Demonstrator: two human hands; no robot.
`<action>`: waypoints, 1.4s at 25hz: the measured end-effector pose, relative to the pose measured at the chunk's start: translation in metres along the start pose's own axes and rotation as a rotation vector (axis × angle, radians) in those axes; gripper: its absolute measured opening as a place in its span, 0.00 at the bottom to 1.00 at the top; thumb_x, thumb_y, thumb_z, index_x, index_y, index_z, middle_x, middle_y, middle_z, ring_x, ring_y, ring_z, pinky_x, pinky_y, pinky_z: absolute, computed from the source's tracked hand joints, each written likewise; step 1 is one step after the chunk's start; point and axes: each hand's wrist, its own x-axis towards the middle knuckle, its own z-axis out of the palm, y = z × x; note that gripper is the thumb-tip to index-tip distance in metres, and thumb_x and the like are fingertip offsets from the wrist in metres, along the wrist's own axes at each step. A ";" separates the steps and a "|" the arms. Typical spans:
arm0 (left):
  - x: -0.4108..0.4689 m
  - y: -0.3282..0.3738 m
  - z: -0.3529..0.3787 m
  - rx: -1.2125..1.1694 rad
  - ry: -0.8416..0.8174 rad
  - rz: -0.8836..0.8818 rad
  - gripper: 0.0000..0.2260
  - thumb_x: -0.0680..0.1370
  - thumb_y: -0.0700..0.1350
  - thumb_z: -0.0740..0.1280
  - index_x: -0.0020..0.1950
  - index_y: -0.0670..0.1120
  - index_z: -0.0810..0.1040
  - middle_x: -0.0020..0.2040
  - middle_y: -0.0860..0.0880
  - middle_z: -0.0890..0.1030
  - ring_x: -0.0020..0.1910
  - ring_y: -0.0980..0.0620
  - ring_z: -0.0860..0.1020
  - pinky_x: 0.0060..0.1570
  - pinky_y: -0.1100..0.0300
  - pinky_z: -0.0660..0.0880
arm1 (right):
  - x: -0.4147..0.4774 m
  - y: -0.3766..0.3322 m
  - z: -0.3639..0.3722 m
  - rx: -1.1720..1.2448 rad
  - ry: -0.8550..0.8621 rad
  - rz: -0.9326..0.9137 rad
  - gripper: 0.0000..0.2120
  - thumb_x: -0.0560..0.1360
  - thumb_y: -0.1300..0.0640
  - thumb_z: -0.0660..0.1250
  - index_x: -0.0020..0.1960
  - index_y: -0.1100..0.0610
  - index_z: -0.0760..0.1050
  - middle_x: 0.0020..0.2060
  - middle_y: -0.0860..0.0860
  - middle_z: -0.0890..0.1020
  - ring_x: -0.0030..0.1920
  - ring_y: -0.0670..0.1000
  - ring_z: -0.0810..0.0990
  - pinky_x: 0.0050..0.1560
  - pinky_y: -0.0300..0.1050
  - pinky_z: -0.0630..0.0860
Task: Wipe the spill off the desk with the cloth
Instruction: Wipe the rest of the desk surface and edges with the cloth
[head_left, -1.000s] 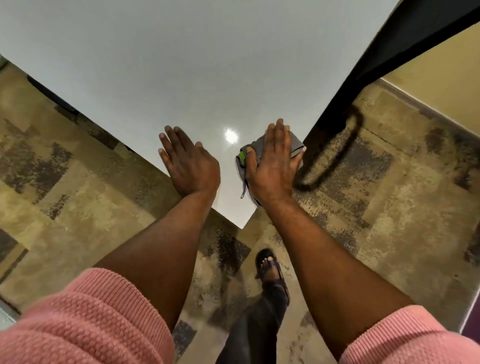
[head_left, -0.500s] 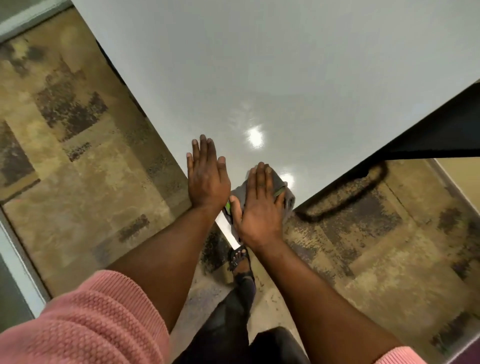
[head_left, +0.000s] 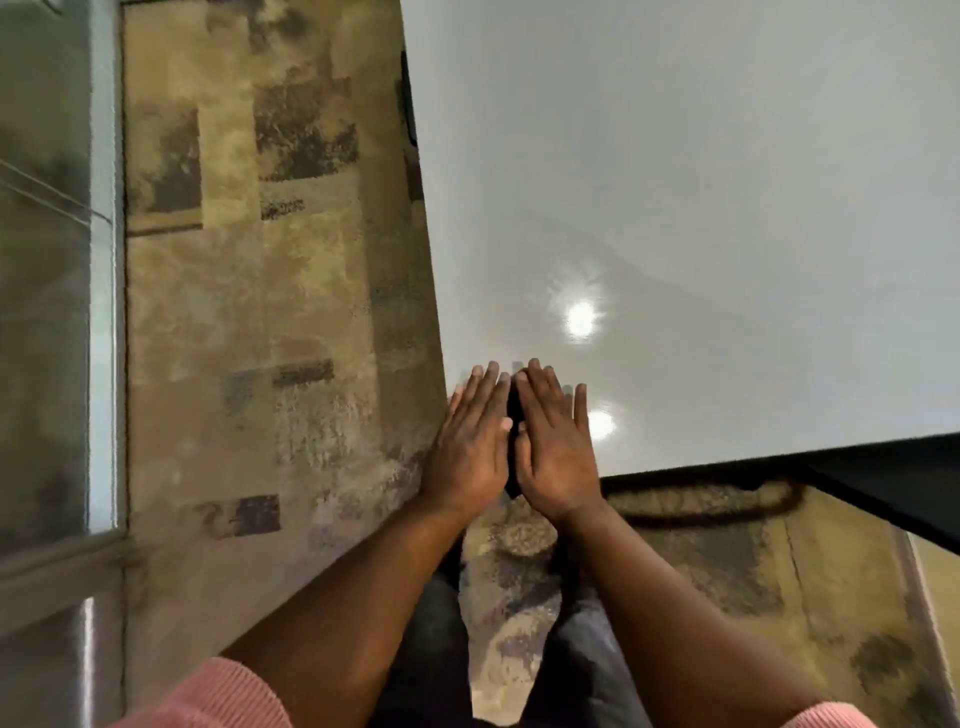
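Note:
My left hand (head_left: 470, 447) and my right hand (head_left: 556, 447) lie flat, side by side, thumbs touching, on the near corner of the glossy white desk (head_left: 701, 208). The cloth (head_left: 514, 415) shows only as a dark sliver in the gap between the hands; the rest is hidden under my palms, mostly the right one. My left hand reaches over the desk's left edge. No spill shows on the desk, only two bright reflections of lamps just beyond my right fingers.
Brown patterned carpet (head_left: 270, 322) surrounds the desk. A glass panel with a pale frame (head_left: 104, 312) stands at the far left. A dark cable (head_left: 727, 506) loops on the floor under the desk's near edge. My legs in dark trousers are below.
Both hands have come together at the desk corner. The grey cloth, plainly seen under my right hand before, is now almost fully covered. The view has swung round to the left.

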 end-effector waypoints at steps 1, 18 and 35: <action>-0.005 0.012 0.010 0.054 -0.045 -0.037 0.26 0.86 0.50 0.48 0.83 0.42 0.57 0.84 0.45 0.56 0.84 0.47 0.51 0.82 0.45 0.54 | 0.005 0.008 -0.007 -0.017 -0.031 -0.028 0.31 0.83 0.49 0.49 0.85 0.55 0.55 0.85 0.52 0.54 0.85 0.51 0.48 0.84 0.58 0.39; -0.002 0.041 0.067 0.090 0.303 -0.938 0.33 0.85 0.62 0.50 0.83 0.43 0.55 0.82 0.41 0.62 0.79 0.41 0.64 0.76 0.46 0.63 | 0.064 0.089 -0.033 -0.265 -0.187 -0.320 0.31 0.86 0.45 0.45 0.85 0.59 0.54 0.85 0.56 0.54 0.85 0.55 0.48 0.84 0.60 0.43; -0.027 0.108 0.082 0.070 0.243 -0.734 0.27 0.85 0.49 0.54 0.84 0.45 0.57 0.84 0.46 0.54 0.84 0.47 0.47 0.83 0.45 0.49 | 0.046 0.059 -0.047 0.008 -0.185 -0.280 0.31 0.86 0.42 0.45 0.84 0.56 0.58 0.84 0.54 0.59 0.85 0.52 0.51 0.84 0.56 0.42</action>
